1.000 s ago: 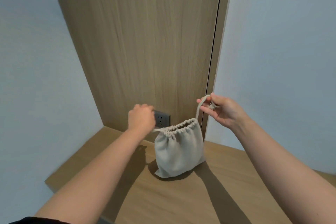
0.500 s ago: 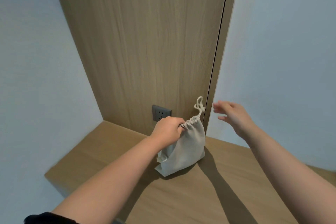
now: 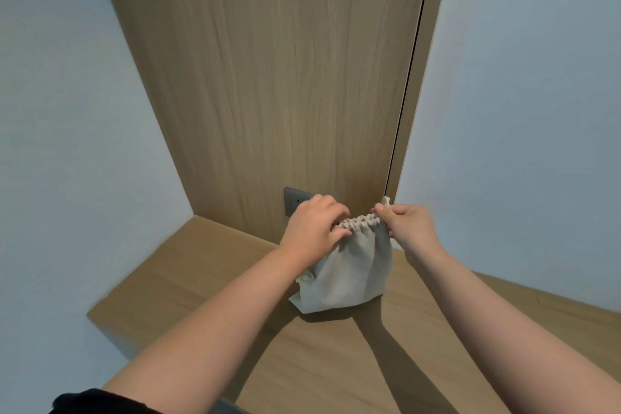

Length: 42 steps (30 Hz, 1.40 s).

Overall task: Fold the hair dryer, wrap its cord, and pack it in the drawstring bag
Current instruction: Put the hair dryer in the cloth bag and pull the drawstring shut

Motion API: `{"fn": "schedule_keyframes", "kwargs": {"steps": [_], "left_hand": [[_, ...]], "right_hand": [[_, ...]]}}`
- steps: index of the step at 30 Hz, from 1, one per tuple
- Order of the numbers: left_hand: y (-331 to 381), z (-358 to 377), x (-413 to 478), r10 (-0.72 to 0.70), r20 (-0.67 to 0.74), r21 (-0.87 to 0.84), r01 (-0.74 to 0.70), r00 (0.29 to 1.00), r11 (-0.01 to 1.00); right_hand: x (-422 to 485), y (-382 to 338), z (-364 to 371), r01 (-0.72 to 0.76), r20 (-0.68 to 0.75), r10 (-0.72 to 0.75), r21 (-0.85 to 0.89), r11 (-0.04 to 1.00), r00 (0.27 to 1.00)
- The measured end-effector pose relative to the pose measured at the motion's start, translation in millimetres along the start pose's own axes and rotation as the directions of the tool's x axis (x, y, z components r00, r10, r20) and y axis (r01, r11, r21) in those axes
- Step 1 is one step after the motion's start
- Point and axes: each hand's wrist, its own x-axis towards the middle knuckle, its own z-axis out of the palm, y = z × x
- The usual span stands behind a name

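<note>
Now my left hand (image 3: 314, 228) and right hand (image 3: 408, 225) both pinch the gathered mouth of the bag (image 3: 349, 276) standing on the tabletop (image 3: 201, 262) below the wall socket (image 3: 294, 200); closing seems underway, so next I cinch.

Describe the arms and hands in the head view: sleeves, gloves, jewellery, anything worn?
Both forearms are bare from wrist to near the elbow. The left hand and right hand wear no gloves, and no rings, watch or bands show. The only clothing in view is the edge of a black sleeve at the left upper arm, bottom of the frame. The right arm leaves the frame before any sleeve shows.
</note>
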Motion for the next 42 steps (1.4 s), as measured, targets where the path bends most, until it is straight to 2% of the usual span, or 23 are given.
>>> {"fn": "schedule_keyframes", "kwargs": {"steps": [2, 4, 8, 11, 15, 17, 19, 22, 23, 26, 31, 34, 36, 39, 42], "left_hand": [[-6, -1, -13, -0.069, -0.191, -0.001, 0.070, 0.979, 0.998], [-9, -1, -30, -0.111, -0.239, 0.002, 0.115, 0.965, 0.993], [-10, 8, -53, -0.280, -0.055, -0.057, 0.277, 0.958, 0.959], [-11, 13, -58, -0.450, 0.053, -0.054, 0.453, 0.891, 0.890], [-9, 15, -50, -0.565, 0.166, -0.092, 0.583, 0.808, 0.807], [-11, 15, -39, -0.631, 0.230, -0.188, 0.670, 0.741, 0.719], [-11, 15, -27, -0.693, 0.281, -0.430, 0.732, 0.664, 0.528], [0, 8, -9, -0.779, 0.330, -0.781, 0.617, 0.534, 0.092], [1, 8, -4, -0.813, 0.306, -0.832, 0.555, 0.496, 0.025], [2, 7, 2, -0.859, 0.229, -0.853, 0.520, 0.458, 0.050], [4, 1, 5, -0.868, 0.313, -0.861, 0.501, 0.385, -0.088], [5, 0, 9, -0.849, 0.354, -0.873, 0.463, 0.392, -0.150], [3, -2, 9, -0.843, 0.341, -0.875, 0.468, 0.415, -0.124], [-6, -14, 14, -0.842, 0.344, -0.865, 0.488, 0.416, -0.113], [-19, -24, 17, -0.795, 0.464, -0.816, 0.539, 0.391, -0.211]], "right_hand": [[4, 1, 1, -0.006, -0.041, 0.008, 0.051, 0.999, 0.999], [8, 3, 2, -0.018, -0.072, 0.025, 0.087, 0.996, 0.997], [9, 5, 6, 0.003, -0.040, 0.002, 0.118, 0.993, 0.999], [8, 6, 8, 0.035, -0.016, -0.033, 0.115, 0.993, 0.999], [8, 5, 9, 0.019, 0.024, -0.022, 0.124, 0.992, 0.999], [6, 4, 10, 0.017, 0.043, -0.023, 0.129, 0.991, 0.999], [3, 2, 10, 0.036, 0.052, -0.043, 0.127, 0.991, 0.998], [0, 0, 10, 0.037, 0.090, -0.048, 0.127, 0.991, 0.995], [-1, -1, 9, 0.028, 0.107, -0.042, 0.133, 0.991, 0.993], [-1, 2, 3, 0.006, 0.090, -0.022, 0.178, 0.984, 0.996], [0, 8, -2, 0.018, -0.072, -0.001, 0.236, 0.971, 0.997], [-5, 9, 0, 0.038, -0.180, 0.011, 0.268, 0.963, 0.984], [-6, 8, -1, 0.049, -0.237, 0.021, 0.289, 0.956, 0.971], [3, 3, -10, -0.018, -0.261, 0.149, 0.448, 0.894, 0.954], [8, 1, -21, -0.155, -0.177, 0.310, 0.582, 0.799, 0.934]]}}
